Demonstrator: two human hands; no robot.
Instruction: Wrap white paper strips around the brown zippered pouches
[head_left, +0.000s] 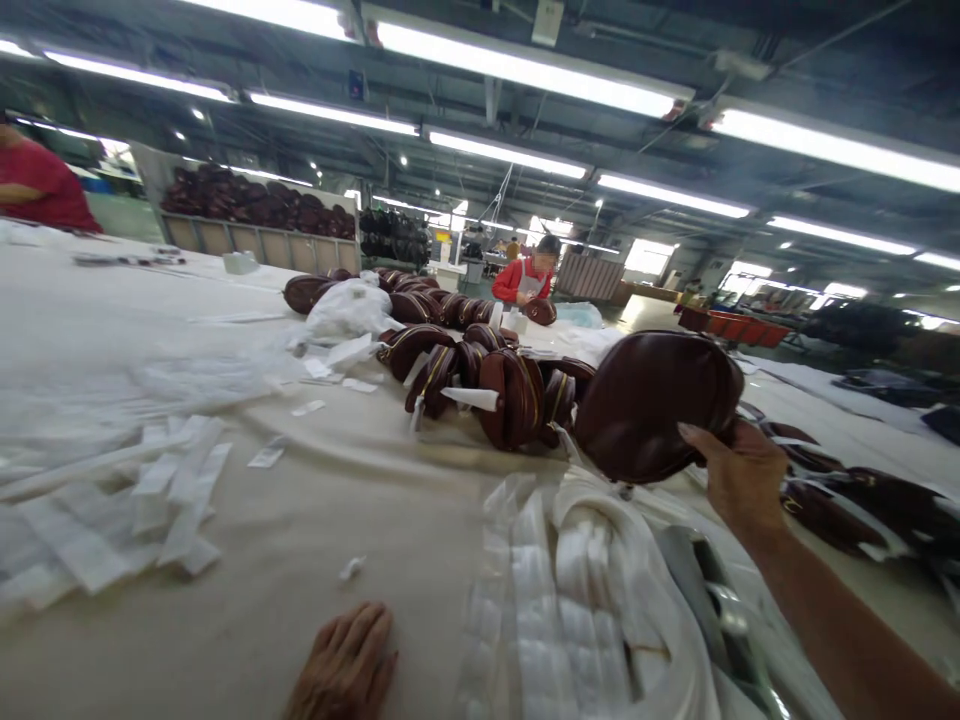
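My right hand (742,475) grips a round dark brown leather bag (649,405) by its right edge, thumb on the near face, and lifts it over the table. Flat on the cloth at the bottom lies my left hand (349,660), fingers stretched out, holding nothing. Several brown zippered bags (514,397) stand in a cluster just left of the held one, some with white paper strips on them. Beneath the held bag lie bundled white strips (592,580). More dark bags (832,510) lie to the right, past my forearm.
The table has a pale cloth (300,520). White paper strips (165,490) and a crumpled plastic bag (351,308) lie on the left. A grey metal object (712,590) is near my right forearm. A co-worker in red (517,280) handles a bag across the table; a full bin (259,235) stands behind.
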